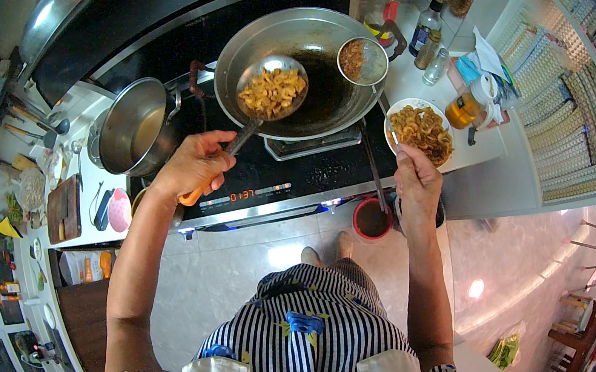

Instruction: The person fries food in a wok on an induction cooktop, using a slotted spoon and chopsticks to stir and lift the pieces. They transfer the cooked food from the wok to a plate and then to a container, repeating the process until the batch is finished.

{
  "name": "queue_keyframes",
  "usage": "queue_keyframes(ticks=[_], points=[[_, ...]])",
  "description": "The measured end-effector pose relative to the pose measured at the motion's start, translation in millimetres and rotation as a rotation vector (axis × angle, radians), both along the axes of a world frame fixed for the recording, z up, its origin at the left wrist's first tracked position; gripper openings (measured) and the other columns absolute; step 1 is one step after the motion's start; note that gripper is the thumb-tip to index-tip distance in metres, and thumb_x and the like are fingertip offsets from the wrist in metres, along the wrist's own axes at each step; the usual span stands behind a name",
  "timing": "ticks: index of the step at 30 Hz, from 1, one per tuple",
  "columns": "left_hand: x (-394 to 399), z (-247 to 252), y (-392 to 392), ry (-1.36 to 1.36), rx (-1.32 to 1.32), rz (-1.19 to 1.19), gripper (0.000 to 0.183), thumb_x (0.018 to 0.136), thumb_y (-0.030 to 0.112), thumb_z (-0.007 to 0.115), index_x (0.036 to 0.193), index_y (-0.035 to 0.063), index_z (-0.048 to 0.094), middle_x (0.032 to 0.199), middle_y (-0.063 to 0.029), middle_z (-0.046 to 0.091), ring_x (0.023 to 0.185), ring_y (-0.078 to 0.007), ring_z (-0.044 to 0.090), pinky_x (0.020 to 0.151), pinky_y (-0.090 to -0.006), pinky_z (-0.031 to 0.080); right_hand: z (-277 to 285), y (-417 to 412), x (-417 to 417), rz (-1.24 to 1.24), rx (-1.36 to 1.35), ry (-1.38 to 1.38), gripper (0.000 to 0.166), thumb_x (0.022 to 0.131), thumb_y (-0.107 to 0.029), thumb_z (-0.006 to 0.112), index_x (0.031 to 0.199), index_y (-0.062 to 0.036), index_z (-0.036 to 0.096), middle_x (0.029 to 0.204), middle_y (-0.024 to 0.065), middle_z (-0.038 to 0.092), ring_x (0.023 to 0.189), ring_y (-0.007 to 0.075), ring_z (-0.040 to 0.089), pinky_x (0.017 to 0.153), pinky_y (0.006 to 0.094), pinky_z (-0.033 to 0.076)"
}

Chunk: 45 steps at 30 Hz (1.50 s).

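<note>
My left hand [201, 164] grips the orange-ended handle of a metal skimmer ladle [274, 90]. Browned fried pieces [272, 91] fill its bowl, held over the left part of a large wok [241, 24]. Dark oil [328, 90] lies in the wok below. In my right hand [415, 182] is the thin handle of a small mesh strainer [372, 62], raised over the wok's right rim with brown bits on one side of the mesh. Beneath that handle, a white plate [396, 108] holds a heap of similar fried pieces [422, 132].
Left of the wok stands a deep steel pot [135, 126]. Several bottles [428, 24] and a pitcher of amber liquid [466, 104] line the right counter. A red-rimmed bucket [372, 219] sits by the stove front, with long chopsticks [375, 168] above it. A cutting board [65, 208] lies far left.
</note>
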<state>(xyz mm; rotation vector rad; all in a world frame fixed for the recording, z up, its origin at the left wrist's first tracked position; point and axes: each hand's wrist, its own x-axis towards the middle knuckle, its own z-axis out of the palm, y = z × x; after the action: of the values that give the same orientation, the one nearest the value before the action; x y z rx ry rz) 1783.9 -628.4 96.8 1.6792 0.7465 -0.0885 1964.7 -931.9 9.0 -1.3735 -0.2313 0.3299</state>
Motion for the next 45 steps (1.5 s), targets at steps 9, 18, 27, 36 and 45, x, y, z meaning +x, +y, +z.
queue_keyframes(ticks=[9,18,27,36,45], points=[[-0.8,2.7,3.8,-0.034,-0.008,-0.030,0.053,0.086,0.001,0.064,0.137,-0.0012,0.048,0.076,-0.0042,0.057,0.048,-0.0091,0.051,0.040,-0.0228,0.037,-4.1,5.3,-8.4,-0.001,-0.013,-0.022,0.016,0.097,-0.007,0.057,0.108,0.0000,0.067,0.069,-0.0065,0.050,0.055,0.0017,0.041,0.047,0.0187,0.031],[0.4,4.5,8.7,-0.023,-0.014,-0.098,0.054,0.087,0.000,0.063,0.136,-0.0080,0.045,0.079,-0.0083,0.059,0.051,-0.0094,0.054,0.042,-0.0227,0.040,-2.0,-3.1,-29.9,-0.046,0.011,-0.032,0.018,0.098,-0.010,0.057,0.109,0.0003,0.066,0.067,-0.0065,0.049,0.054,0.0021,0.039,0.047,0.0186,0.030],[-0.1,-7.9,9.3,0.032,0.071,-0.086,0.056,0.087,0.002,0.064,0.138,-0.0081,0.043,0.082,-0.0094,0.059,0.051,-0.0099,0.052,0.041,-0.0239,0.039,6.3,-30.6,-36.7,-0.108,-0.056,-0.046,0.020,0.097,-0.013,0.057,0.108,0.0004,0.068,0.066,-0.0059,0.051,0.055,0.0026,0.043,0.048,0.0194,0.034],[24.9,30.9,-59.5,-0.123,0.098,-0.071,0.055,0.091,0.008,0.063,0.141,-0.0024,0.042,0.083,-0.0062,0.056,0.050,-0.0098,0.052,0.039,-0.0229,0.038,25.7,-106.8,-1.7,-0.289,-0.174,-0.091,0.024,0.097,-0.018,0.058,0.108,0.0007,0.068,0.074,-0.0037,0.056,0.063,0.0038,0.046,0.055,0.0202,0.036],[108.7,-16.4,-180.5,-0.190,-0.044,-0.138,0.059,0.090,0.003,0.063,0.143,-0.0042,0.038,0.091,-0.0096,0.061,0.054,-0.0114,0.056,0.042,-0.0235,0.041,-5.3,-168.9,41.8,-0.344,-0.278,-0.171,0.022,0.097,-0.015,0.057,0.104,0.0033,0.068,0.073,-0.0043,0.056,0.063,0.0038,0.046,0.055,0.0209,0.037]])
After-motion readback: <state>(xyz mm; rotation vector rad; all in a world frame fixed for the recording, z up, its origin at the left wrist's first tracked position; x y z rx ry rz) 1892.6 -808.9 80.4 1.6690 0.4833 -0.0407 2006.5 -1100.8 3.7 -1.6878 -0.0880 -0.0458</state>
